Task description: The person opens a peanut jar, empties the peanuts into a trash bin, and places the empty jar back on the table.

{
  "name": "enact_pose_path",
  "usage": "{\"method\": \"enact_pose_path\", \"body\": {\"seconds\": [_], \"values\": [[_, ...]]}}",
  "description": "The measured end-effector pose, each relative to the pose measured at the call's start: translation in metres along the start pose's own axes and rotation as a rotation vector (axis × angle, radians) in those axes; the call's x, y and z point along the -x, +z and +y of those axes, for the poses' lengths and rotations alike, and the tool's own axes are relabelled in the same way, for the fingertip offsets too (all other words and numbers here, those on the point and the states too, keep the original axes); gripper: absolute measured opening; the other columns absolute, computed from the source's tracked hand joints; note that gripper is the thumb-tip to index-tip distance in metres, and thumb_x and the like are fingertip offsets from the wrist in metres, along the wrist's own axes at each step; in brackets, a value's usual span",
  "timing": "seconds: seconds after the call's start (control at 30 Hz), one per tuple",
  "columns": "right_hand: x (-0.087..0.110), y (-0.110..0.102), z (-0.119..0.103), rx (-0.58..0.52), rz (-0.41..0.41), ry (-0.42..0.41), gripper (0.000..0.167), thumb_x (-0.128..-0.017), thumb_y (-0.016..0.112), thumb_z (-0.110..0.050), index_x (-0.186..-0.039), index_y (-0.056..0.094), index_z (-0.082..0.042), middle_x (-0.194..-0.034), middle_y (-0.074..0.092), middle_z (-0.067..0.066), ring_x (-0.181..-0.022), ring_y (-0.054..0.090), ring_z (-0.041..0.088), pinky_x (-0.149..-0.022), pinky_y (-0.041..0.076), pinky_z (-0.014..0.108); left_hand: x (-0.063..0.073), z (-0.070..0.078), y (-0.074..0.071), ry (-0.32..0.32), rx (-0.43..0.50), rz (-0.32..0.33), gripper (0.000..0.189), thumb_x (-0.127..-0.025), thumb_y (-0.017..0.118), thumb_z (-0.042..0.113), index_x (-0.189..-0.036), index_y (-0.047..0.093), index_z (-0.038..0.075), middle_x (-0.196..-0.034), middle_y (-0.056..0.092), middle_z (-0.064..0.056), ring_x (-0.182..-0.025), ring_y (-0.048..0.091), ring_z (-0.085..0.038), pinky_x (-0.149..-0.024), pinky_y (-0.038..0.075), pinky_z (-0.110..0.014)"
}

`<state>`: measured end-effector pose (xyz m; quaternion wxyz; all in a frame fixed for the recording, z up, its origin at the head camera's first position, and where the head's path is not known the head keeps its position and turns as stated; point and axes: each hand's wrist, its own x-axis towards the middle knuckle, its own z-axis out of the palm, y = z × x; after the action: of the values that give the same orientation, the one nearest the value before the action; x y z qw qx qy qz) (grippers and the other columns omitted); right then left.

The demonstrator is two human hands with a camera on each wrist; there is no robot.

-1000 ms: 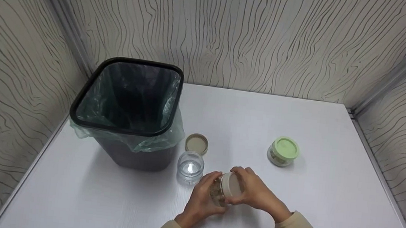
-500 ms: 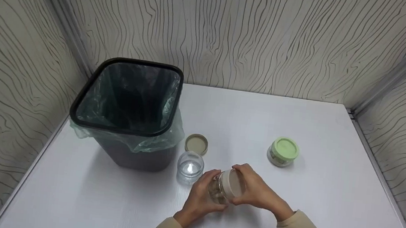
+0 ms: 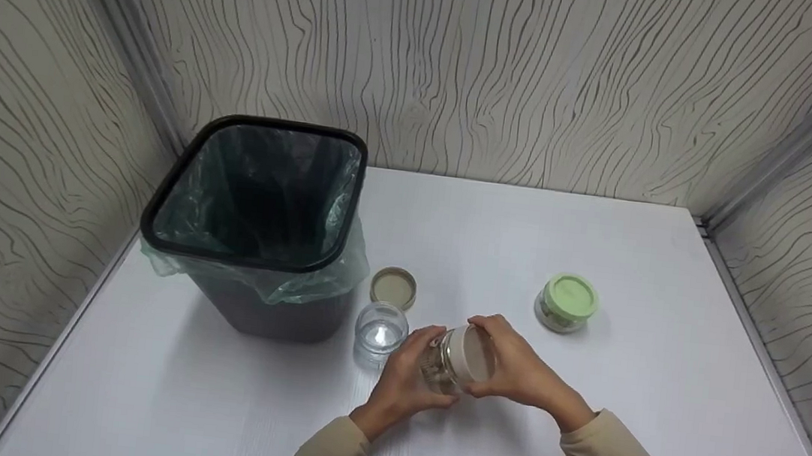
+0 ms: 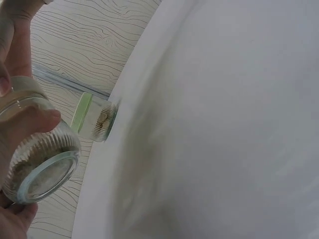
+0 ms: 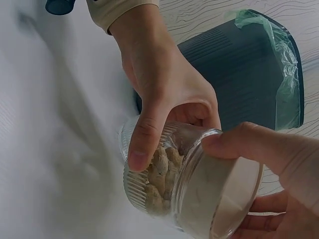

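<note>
- The left hand (image 3: 406,383) is gripping the glass jar (image 3: 439,366) by its ribbed body, thumb on the near side, fingers curled round the far side.
- The right hand (image 3: 518,368) is holding the jar's whitish lid (image 3: 474,354), thumb and fingers spread to its width and bending around the rim.
- The jar is hanging above the table (image 3: 220,412), tilting on its side with the lid facing right; brown, peanut-like pieces (image 5: 158,174) are showing inside.
- Just left of the left hand, a clear jar (image 3: 381,331) is standing without a lid.
- A beige lid (image 3: 393,288) is lying just beyond it on the far side.
- Farther left, a dark bin (image 3: 291,319) is standing, a green liner (image 3: 316,290) folding over its rim.
- Far right of the hands, a green-lidded jar (image 3: 569,302) is standing upright, holding brownish pieces.
</note>
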<state>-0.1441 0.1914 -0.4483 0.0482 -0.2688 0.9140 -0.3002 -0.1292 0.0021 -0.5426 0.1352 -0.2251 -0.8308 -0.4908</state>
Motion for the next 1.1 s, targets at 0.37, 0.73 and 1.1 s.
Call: {"method": "enact_pose_path", "body": {"seconds": [0.37,0.73,1.1], "values": [[0.000,-0.002,-0.001,-0.028,-0.009,0.023,0.082,-0.062,0.087,-0.018,-0.128,0.045,0.008,-0.120,0.055,0.019,-0.108,0.057,0.030,-0.086,0.055,0.045,-0.002,0.003,-0.002,-0.044,0.032,-0.012,0.087,-0.055,0.090,0.014,-0.131,0.050,0.004,-0.128,0.060,-0.009,-0.119,0.059,-0.025,-0.105,0.050,-0.035],[0.004,-0.007,0.000,-0.121,-0.005,0.072,0.083,-0.060,0.085,-0.013,-0.127,0.040,0.007,-0.117,0.055,0.020,-0.109,0.057,0.033,-0.090,0.054,0.049,0.003,0.000,-0.001,-0.064,0.074,0.031,0.087,-0.053,0.091,0.015,-0.130,0.052,0.003,-0.127,0.061,-0.010,-0.120,0.059,-0.026,-0.106,0.049,-0.034],[0.007,-0.016,0.006,-0.119,0.038,0.071,0.085,-0.061,0.085,-0.011,-0.132,0.042,0.008,-0.116,0.052,0.020,-0.106,0.055,0.031,-0.091,0.055,0.051,0.005,0.001,-0.002,-0.119,0.087,0.045,0.087,-0.053,0.092,0.018,-0.130,0.054,0.005,-0.128,0.062,-0.010,-0.120,0.059,-0.026,-0.106,0.049,-0.035]]}}
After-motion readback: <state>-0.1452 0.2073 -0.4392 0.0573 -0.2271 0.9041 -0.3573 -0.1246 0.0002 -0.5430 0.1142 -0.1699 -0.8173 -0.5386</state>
